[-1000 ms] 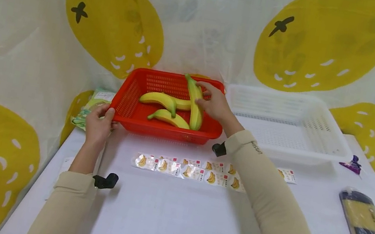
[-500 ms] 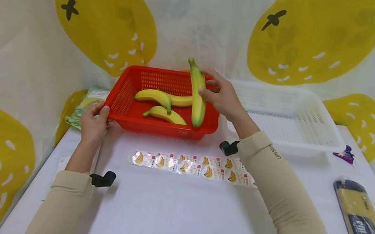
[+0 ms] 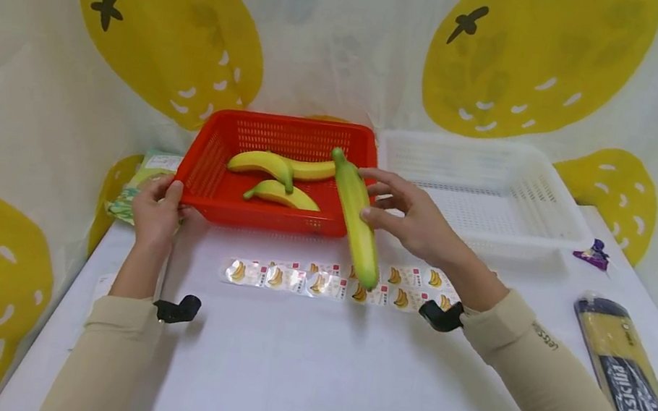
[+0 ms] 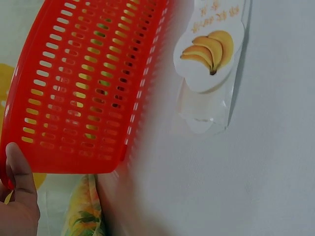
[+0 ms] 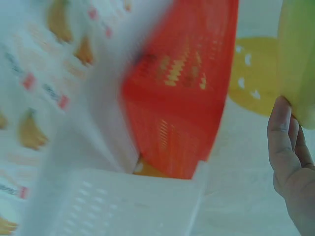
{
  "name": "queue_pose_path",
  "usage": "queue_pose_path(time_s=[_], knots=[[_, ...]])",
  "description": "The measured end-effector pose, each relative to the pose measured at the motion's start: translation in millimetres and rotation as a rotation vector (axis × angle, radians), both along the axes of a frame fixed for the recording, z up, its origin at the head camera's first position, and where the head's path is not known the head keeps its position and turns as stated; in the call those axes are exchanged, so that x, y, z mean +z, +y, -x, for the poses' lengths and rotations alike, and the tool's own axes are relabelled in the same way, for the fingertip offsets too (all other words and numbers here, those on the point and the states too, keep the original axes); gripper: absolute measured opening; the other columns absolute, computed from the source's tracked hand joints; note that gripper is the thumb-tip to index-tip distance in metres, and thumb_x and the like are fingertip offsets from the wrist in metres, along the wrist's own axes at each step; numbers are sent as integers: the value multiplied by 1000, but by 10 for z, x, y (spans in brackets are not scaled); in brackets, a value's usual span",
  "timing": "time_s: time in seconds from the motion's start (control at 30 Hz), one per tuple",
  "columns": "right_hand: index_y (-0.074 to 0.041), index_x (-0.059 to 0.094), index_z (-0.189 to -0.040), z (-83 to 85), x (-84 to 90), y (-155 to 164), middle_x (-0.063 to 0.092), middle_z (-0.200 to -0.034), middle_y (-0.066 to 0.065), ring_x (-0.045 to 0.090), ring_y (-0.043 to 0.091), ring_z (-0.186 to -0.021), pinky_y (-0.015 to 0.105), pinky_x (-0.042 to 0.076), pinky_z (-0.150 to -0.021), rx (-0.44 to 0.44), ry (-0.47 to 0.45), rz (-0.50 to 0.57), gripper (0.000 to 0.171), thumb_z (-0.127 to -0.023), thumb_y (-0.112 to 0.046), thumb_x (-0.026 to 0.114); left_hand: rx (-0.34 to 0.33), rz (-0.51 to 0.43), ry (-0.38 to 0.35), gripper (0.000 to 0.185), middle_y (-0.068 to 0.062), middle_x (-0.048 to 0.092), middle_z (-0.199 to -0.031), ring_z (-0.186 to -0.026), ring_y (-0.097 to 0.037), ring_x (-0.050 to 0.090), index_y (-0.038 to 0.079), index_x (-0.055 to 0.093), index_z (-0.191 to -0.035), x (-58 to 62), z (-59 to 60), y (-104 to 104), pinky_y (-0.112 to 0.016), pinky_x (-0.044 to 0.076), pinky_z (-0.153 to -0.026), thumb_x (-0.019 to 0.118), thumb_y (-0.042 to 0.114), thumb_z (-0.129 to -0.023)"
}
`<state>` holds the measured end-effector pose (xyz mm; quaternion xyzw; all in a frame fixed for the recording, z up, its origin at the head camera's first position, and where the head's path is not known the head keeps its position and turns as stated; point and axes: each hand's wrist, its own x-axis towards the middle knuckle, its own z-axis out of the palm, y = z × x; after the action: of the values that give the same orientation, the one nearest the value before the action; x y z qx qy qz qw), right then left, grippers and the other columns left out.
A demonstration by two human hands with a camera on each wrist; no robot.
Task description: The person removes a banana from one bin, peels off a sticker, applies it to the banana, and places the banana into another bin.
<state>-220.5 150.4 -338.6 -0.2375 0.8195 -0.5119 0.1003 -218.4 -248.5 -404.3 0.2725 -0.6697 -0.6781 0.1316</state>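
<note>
Right hand (image 3: 415, 219): fingers and thumb curled lightly round the middle of a green-yellow banana (image 3: 357, 220), which it holds above the front right corner of the red basket (image 3: 216, 141); the banana slants, stem end up over the basket rim, lower tip over the strip of banana stickers (image 3: 290, 278) on the table. The right wrist view, blurred, shows fingertips (image 5: 283, 130) against the banana's skin (image 5: 298, 54). Left hand (image 3: 155, 210): grips the front left corner of the red basket, thumb on the rim; the left wrist view shows the thumb (image 4: 17, 169) pressed to the slotted wall (image 4: 88, 83). Red basket: stands at the back of the white table (image 3: 305, 378), holds two more yellow bananas (image 3: 273, 164), one lying across the middle, the other (image 3: 281, 194) nearer the front wall. White basket (image 3: 551, 200): just beside the red one on its right, touching or nearly so. Sticker strip: lies flat just in front of the red basket, each label printed with a banana bunch. Other items: a green printed packet (image 3: 137, 183) partly under the red basket's left end; a long bag of spaghetti (image 3: 634, 384) near the right table edge; a small purple wrapper (image 3: 593, 253) beside the white basket. Backdrop: pale sheet with large yellow fruit shapes (image 3: 169, 23).
</note>
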Motion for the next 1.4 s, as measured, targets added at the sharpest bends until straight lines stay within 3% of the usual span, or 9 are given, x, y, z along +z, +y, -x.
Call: queue_pose_path(time_s=[0.2, 0.53, 0.97, 1.2, 1.4], knots=[[-22, 49, -150, -365, -248, 132, 60, -135, 11, 63, 30, -115, 38, 58, -89, 86, -40, -21, 57, -97, -14, 69, 18, -92, 17, 45, 4, 55, -106, -70, -7, 57, 17, 57, -146, -21, 64, 22, -15, 55, -66, 61, 25, -102], [-22, 55, -145, -745, -693, 271, 65, -124, 9, 64, 25, -109, 30, 57, -84, 178, -130, -92, 53, -95, -20, 72, 18, -59, 6, 46, 5, 57, -112, -78, -8, 59, 20, 56, -147, -46, 89, 45, -16, 57, -75, 59, 28, -102], [-26, 59, -142, -811, -851, 308, 62, -126, 0, 62, 18, -101, 31, 51, -84, 329, -114, -261, 47, -97, -25, 69, 28, -33, 8, 46, 2, 58, -119, -84, -11, 60, 21, 56, -147, -25, 57, 23, -16, 56, -77, 59, 30, -102], [-28, 59, -142, -802, -890, 289, 63, -125, -3, 61, 17, -99, 29, 50, -82, 341, -113, -277, 46, -96, -25, 70, 35, -50, 31, 45, 0, 58, -119, -82, -11, 59, 20, 57, -146, -7, 31, 20, -13, 55, -71, 60, 29, -102], [-26, 60, -141, -797, -907, 276, 62, -119, -3, 59, 16, -95, 28, 49, -81, 352, -101, -278, 46, -96, -24, 70, -1, 66, 13, 48, 2, 54, -120, -77, -10, 59, 22, 53, -150, -51, -19, 10, -12, 53, -68, 57, 34, -103]])
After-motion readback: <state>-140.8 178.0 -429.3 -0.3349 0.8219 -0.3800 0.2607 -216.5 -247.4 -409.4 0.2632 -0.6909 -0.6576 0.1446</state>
